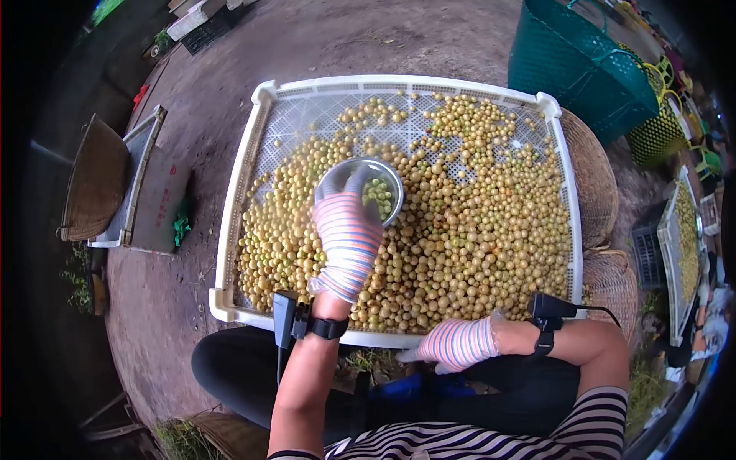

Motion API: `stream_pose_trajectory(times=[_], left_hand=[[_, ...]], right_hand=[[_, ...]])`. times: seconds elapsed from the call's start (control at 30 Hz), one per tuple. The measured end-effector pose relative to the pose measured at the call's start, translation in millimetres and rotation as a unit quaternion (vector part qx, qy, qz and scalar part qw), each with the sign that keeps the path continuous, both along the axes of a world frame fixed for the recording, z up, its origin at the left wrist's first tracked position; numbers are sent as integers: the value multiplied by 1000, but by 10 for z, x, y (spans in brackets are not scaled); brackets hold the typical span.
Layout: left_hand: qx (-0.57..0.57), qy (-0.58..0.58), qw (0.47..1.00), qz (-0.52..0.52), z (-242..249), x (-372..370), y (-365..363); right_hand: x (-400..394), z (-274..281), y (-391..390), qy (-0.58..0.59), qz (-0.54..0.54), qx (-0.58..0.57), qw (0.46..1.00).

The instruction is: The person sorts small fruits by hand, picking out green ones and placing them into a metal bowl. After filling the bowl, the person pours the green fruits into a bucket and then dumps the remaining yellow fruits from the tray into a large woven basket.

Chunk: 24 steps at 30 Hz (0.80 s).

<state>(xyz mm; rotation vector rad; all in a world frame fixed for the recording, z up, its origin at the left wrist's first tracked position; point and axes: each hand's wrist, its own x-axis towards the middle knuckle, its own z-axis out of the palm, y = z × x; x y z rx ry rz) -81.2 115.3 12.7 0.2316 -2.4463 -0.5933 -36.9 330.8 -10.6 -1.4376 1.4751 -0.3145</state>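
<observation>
My left hand, in a striped glove with grey fingertips, reaches over a white mesh tray full of small round yellow-green fruits. Its fingers are in a round metal bowl resting among the fruits; greener fruits show inside it. Whether the fingers pinch anything in there is hidden. My right hand, in the same kind of glove, lies low at the tray's front edge, above my lap, with its fingers pointing left and partly spread. Nothing shows in it.
Woven baskets stand against the tray's right side. A large green basket is at the back right, a yellow-black one beyond. Another fruit tray sits far right. A brown basket and box are at left.
</observation>
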Motion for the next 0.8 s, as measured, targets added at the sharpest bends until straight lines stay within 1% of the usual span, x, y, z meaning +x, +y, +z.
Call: stream_pose_trajectory(times=[0.07,0.13,0.2,0.23,0.27,0.3,0.33,0.4,0.43,0.53,0.57,0.6,0.67,0.73,0.8], left_hand=[[91,-24,988,-120,-165,-70,200],[83,-97,976,-177,-251,-162,553],[-23,-141,980,-141,-522,-326,816],[-44,-168,978,-114,-639,-402,891],[-47,-173,979,-102,-723,-461,943],[-58,-224,967,-103,-700,-495,968],[-71,-277,953,-104,-680,-524,977],[-76,-261,959,-84,-899,-570,945],[-63,-240,964,-93,-854,-560,908],[-49,-227,967,-107,-846,-565,868],[-43,-205,973,-96,-868,-558,885],[-10,-154,982,-106,-826,-531,898],[57,-53,990,-119,-566,-423,866],[70,21,992,-105,-276,-359,688],[141,22,986,-81,-171,-333,444]], right_hand=[[-136,248,-8,12,49,14,999],[-498,369,2,29,52,117,991],[-1001,506,157,75,-112,107,985],[-1223,437,281,102,-252,76,959],[-1448,267,396,125,-385,41,913],[-1675,74,483,220,-428,-60,875],[-1887,-92,531,308,-461,-160,816],[-2240,-237,511,354,-490,-123,787],[-2328,-299,478,391,-466,-162,777],[-2472,-380,319,459,-385,-70,798],[-2480,-376,300,486,-364,-44,793],[-2498,-273,320,461,-338,38,820],[-2526,-14,350,399,-275,198,852],[-2562,29,431,378,-285,187,861],[-2536,24,426,398,-352,60,845]])
